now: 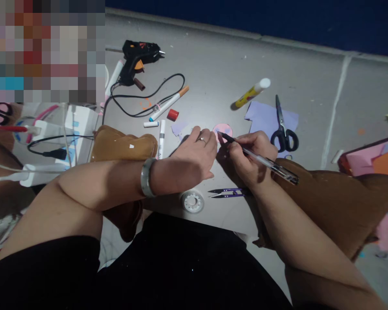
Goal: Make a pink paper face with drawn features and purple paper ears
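My right hand [250,155] grips a clear-barrelled black pen [261,159], its tip down at a small pink paper piece [224,128] with bluish marks on it. My left hand [194,155] lies flat on the floor, fingers stretched out, with its fingertips at the left edge of that pink piece. Purple-handled thread snips [228,192] and a round white tape-like spool [192,201] lie between my forearms. Just beyond my right hand, black-handled scissors [283,129] rest partly on a torn lavender paper sheet [261,118].
A black glue gun [137,60] with a looping cord lies at the back left. Near it are an orange-and-white marker [170,103], a red cap [173,114] and a white marker [162,135]. A yellow glue stick [250,94] lies farther back. White power strips [51,133] are at left.
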